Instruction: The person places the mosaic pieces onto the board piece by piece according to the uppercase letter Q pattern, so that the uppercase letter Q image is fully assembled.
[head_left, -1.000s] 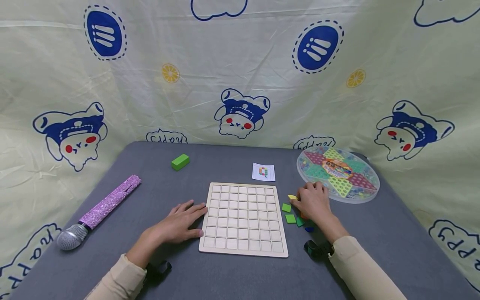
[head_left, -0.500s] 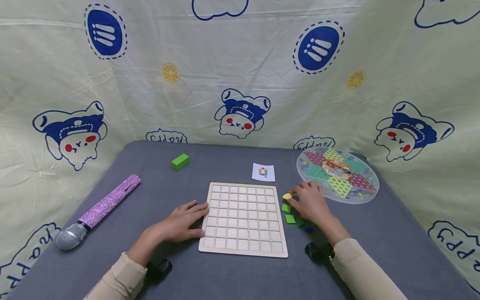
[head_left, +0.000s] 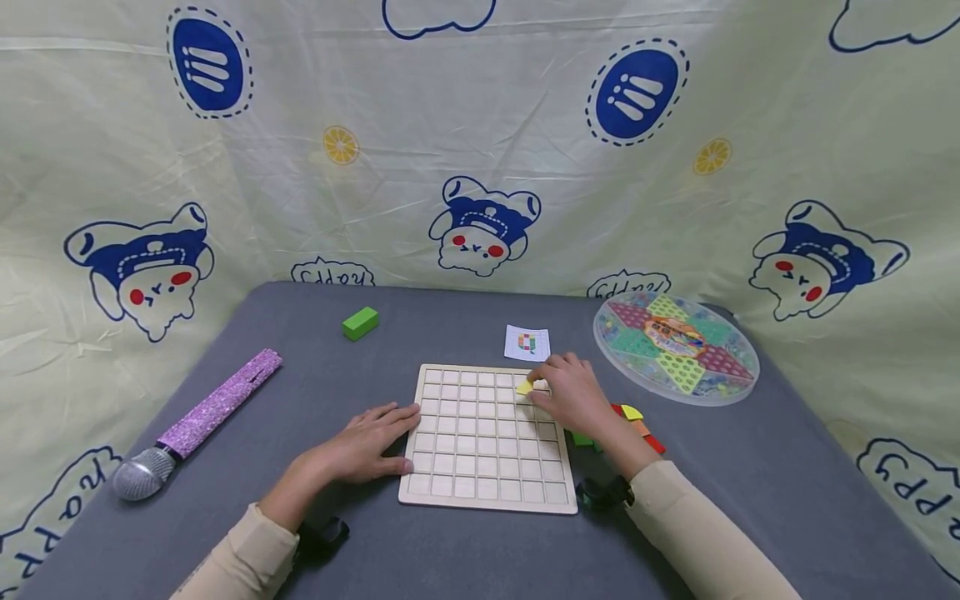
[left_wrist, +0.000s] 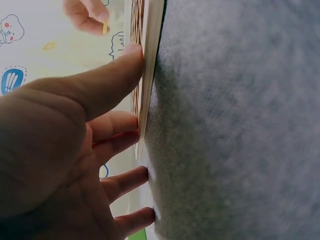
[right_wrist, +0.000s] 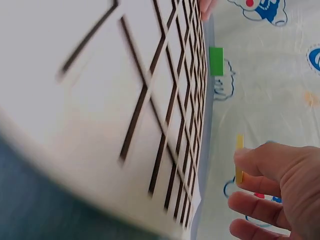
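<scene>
My right hand (head_left: 573, 400) pinches a small yellow tile (head_left: 524, 387) between thumb and finger, over the upper right part of a pale wooden grid board (head_left: 453, 468). In the right wrist view the yellow tile (right_wrist: 239, 159) appears edge-on, a gap away from the grid. My left hand (head_left: 362, 446) lies along the board's left edge; its thumb and extended fingers touch the rim in the left wrist view. Coloured tiles lie right of the board: a yellow one (head_left: 632, 412), a red one (head_left: 655, 444) and green ones (head_left: 581, 439), partly hidden by my right arm.
Behind the board lies a white card (head_left: 527, 343) with a coloured pattern. A round clear case (head_left: 675, 348) is at the back right. A green block (head_left: 361, 324) sits at the back left, and a glittery purple microphone (head_left: 217, 404) lies on the left.
The right hand has picked up the yellow tile from beside the board and carried it left over the upper right squares. Tiles formerly covered by that hand now show. The left hand stays nearly still.
</scene>
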